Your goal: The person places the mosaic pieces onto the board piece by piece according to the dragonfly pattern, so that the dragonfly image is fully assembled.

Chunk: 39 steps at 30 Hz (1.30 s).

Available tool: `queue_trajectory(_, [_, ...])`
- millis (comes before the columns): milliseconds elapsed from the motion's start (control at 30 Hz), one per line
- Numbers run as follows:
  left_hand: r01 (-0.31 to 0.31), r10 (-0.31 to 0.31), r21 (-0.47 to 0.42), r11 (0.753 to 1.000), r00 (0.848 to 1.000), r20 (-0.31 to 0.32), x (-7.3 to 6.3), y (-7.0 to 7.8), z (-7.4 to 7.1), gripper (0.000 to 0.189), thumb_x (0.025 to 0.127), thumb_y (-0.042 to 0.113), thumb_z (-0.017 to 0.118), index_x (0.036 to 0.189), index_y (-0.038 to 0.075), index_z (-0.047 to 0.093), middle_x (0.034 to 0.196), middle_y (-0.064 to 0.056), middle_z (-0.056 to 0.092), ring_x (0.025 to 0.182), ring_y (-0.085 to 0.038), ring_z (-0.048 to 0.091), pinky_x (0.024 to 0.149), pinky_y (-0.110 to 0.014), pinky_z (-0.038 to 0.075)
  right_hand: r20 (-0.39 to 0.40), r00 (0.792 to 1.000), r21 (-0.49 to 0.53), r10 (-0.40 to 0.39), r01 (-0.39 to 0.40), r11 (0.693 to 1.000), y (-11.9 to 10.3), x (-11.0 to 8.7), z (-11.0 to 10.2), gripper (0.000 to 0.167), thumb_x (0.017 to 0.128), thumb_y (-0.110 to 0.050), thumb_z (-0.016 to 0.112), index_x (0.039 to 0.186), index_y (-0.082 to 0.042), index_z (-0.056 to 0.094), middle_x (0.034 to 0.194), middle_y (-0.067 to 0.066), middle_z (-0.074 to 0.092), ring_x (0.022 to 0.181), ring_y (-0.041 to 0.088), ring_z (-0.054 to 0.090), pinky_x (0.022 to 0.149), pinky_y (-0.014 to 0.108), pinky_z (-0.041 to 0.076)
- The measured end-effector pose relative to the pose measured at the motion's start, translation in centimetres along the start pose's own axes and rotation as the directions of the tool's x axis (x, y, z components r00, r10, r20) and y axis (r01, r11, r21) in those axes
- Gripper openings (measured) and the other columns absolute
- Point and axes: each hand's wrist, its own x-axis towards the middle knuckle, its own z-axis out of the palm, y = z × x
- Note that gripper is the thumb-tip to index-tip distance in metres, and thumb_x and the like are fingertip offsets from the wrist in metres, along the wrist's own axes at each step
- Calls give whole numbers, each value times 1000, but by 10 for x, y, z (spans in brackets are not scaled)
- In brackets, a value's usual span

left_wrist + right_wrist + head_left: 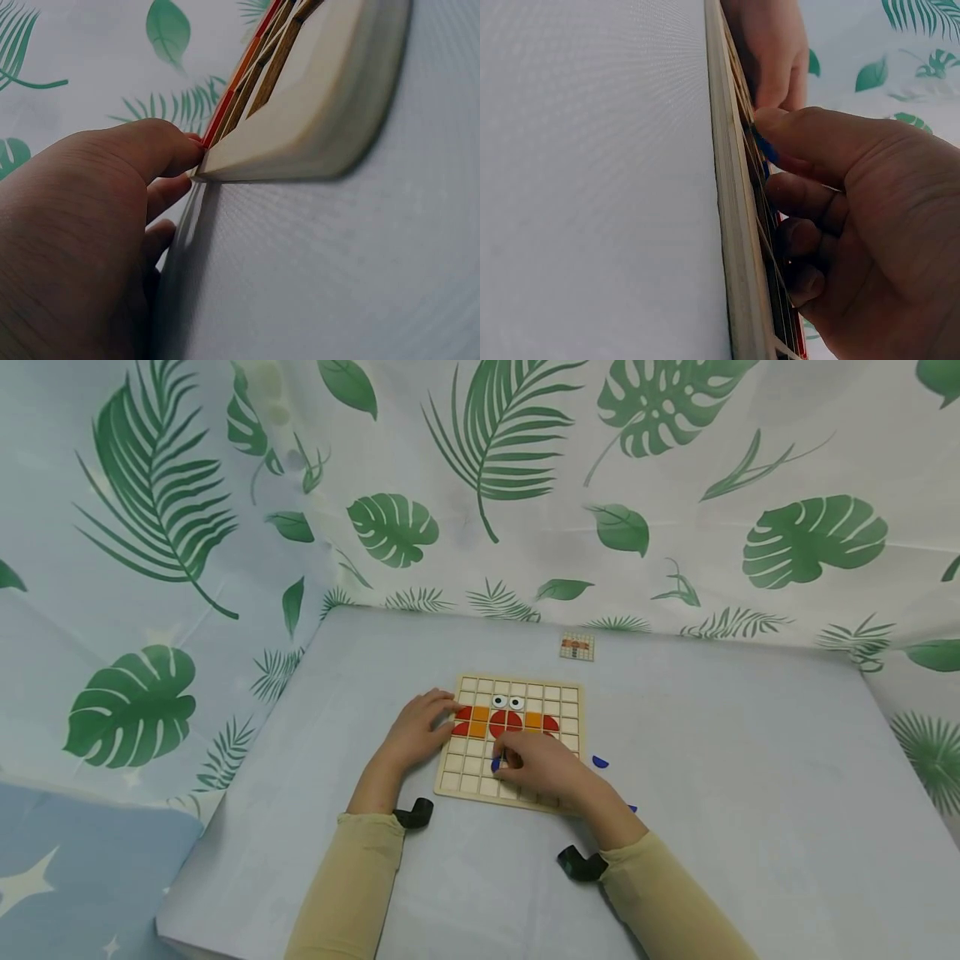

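A wooden grid board (454, 784) lies on the table, with red and orange pieces and two eye pieces (507, 702) set in a band across it. My left hand (411, 727) rests at the board's left edge, its thumb and forefinger touching the rim beside a red piece (462, 728). Over the lower middle of the grid, my right hand (546, 766) pinches a small blue piece (496, 764) between thumb and forefinger. In the right wrist view that blue piece (766, 150) is partly hidden by the thumb and sits close to the board's surface.
A blue half-round piece (600, 762) lies right of the board, and another blue piece (633, 808) shows partly beside the right wrist. Behind the board lies a small patterned card (577, 646). Leaf-print cloth (540, 552) hangs along the table's back and sides.
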Motion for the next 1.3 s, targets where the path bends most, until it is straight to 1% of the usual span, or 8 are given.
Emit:
queue_trajectory(167, [3, -3, -5, 1000, 1000, 0, 0, 0, 0, 32, 96, 23, 59, 128, 21, 63, 141, 0, 54, 141, -22, 42, 126, -45, 23, 1, 1000, -1, -12, 12, 1000, -1, -1, -1, 20, 87, -36, 74, 103, -28, 64, 75, -10, 56, 70, 8, 53, 62, 26, 44])
queue_trajectory(333, [1, -2, -4, 1000, 1000, -5, 0, 0, 1, 30, 97, 23, 58, 127, 21, 64, 139, 2, 55, 140, -21, 44, 125, -46, 24, 3, 999, -25, -51, 51, 998, -1, -1, 0, 19, 90, -33, 71, 109, -30, 67, 79, -13, 57, 73, 7, 52, 63, 25, 45])
queue_trajectory(533, [0, 0, -7, 1000, 1000, 1, 0, 1, 0, 31, 97, 24, 58, 128, 21, 63, 140, 1, 55, 141, -22, 42, 125, -47, 23, -2, 996, -54, -84, 84, 995, 0, -2, 0, 15, 92, -30, 69, 107, -29, 69, 84, -16, 58, 76, 6, 52, 67, 24, 45])
queue_trajectory(700, [-6, 6, -3, 1000, 1000, 11, 1, -1, -1, 32, 98, 25, 58, 129, 21, 63, 141, 0, 54, 142, -23, 41, 126, -47, 23, -7, 996, -61, -86, 86, 994, 0, -2, 0, 15, 92, -31, 68, 107, -29, 68, 83, -16, 57, 75, 5, 51, 66, 23, 45])
queue_trajectory(933, [-16, 16, -8, 1000, 1000, 2, 1, 0, -1, 31, 97, 24, 58, 127, 20, 63, 140, -1, 55, 141, -24, 43, 125, -49, 24, -8, 997, -70, -79, 78, 994, 0, -3, 0, 14, 92, -32, 69, 106, -30, 68, 81, -16, 57, 74, 5, 52, 64, 23, 45])
queue_trajectory(1067, [-15, 16, -7, 1000, 1000, 2, 1, 0, -1, 31, 97, 24, 59, 127, 20, 63, 140, -1, 55, 141, -23, 43, 125, -48, 24, -6, 997, -69, -77, 76, 995, 0, -3, 0, 14, 92, -32, 68, 106, -31, 68, 82, -17, 57, 75, 4, 52, 66, 22, 46])
queue_trajectory(1300, [-13, 13, -5, 1000, 1000, 2, 0, 0, 0, 31, 97, 24, 59, 128, 20, 63, 140, 0, 55, 141, -23, 42, 125, -47, 24, 7, 999, -30, -54, 54, 998, 0, -3, -1, 16, 91, -31, 69, 107, -31, 67, 79, -15, 57, 73, 7, 52, 63, 25, 45])
